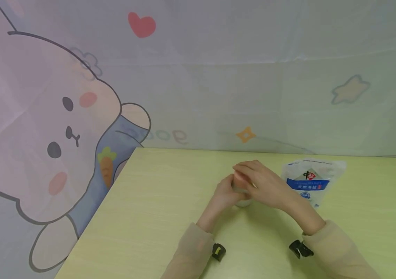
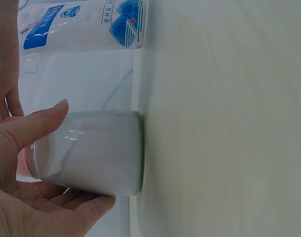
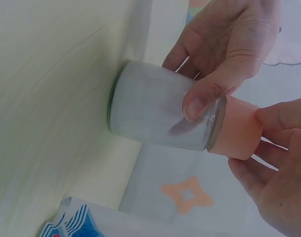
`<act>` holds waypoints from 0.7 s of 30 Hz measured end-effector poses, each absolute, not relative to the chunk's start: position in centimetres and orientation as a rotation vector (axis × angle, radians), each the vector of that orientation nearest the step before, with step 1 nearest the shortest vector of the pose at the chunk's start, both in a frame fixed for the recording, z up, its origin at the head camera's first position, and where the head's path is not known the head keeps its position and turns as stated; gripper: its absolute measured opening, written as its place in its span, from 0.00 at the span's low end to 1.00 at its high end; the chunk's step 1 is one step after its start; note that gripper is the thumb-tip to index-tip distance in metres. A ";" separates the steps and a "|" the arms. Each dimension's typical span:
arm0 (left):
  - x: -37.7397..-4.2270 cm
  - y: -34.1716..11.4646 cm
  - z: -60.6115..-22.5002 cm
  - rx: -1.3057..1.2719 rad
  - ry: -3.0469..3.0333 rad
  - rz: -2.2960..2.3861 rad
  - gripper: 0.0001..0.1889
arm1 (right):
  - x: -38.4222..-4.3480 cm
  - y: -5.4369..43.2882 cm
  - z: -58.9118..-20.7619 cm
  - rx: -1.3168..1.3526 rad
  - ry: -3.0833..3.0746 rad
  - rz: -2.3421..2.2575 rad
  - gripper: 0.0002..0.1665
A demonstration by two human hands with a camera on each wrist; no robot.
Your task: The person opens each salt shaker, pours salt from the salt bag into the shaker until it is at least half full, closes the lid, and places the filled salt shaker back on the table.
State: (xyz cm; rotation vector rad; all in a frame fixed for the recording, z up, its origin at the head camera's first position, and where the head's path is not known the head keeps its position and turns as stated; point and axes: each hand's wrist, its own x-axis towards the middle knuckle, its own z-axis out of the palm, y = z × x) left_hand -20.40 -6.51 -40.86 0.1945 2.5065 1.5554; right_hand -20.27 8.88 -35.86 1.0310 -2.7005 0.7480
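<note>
A glass jar [image 3: 157, 106] filled with white contents stands upright on the table, its pink lid [image 3: 239, 126] on top. My left hand [image 1: 223, 193] grips the jar around its side, thumb across the glass near the neck. From above and the right, my right hand [image 1: 265, 184] holds the pink lid between thumb and fingers. In the left wrist view the jar's base [image 2: 135, 153] meets the tabletop, while the lid is mostly hidden behind the left hand.
Right of the jar stands a white and blue salt bag [image 1: 307, 182], close behind my right hand. A printed curtain [image 1: 218, 77] hangs along the back edge of the pale yellow table [image 1: 142, 224]. Black bands show near both sleeves.
</note>
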 end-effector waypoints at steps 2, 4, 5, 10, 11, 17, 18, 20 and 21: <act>-20.4 -6.5 -40.9 0.196 2.506 1.555 0.31 | -20.3 8.9 -35.9 1.030 -2.697 0.741 0.22; -20.4 -6.5 -40.8 0.188 2.510 1.549 0.30 | -20.4 8.8 -35.9 1.024 -2.689 0.729 0.22; -20.4 -6.5 -40.8 0.181 2.511 1.546 0.30 | -20.4 8.8 -35.9 1.019 -2.687 0.723 0.22; -20.4 -6.5 -40.8 0.163 2.513 1.541 0.30 | -20.5 8.7 -35.9 0.995 -2.685 0.689 0.21; -20.4 -6.5 -40.8 0.161 2.512 1.542 0.30 | -20.6 8.7 -35.9 0.992 -2.682 0.682 0.21; -20.4 -6.5 -40.8 0.146 2.503 1.553 0.29 | -20.6 8.5 -35.8 0.975 -2.654 0.646 0.21; -20.4 -6.5 -40.7 0.144 2.501 1.554 0.29 | -20.6 8.5 -35.8 0.974 -2.650 0.637 0.21; -20.4 -6.5 -40.7 0.140 2.498 1.561 0.28 | -20.6 8.5 -35.8 0.967 -2.644 0.626 0.21; -20.4 -6.5 -40.7 0.139 2.497 1.563 0.27 | -20.6 8.5 -35.8 0.963 -2.643 0.621 0.21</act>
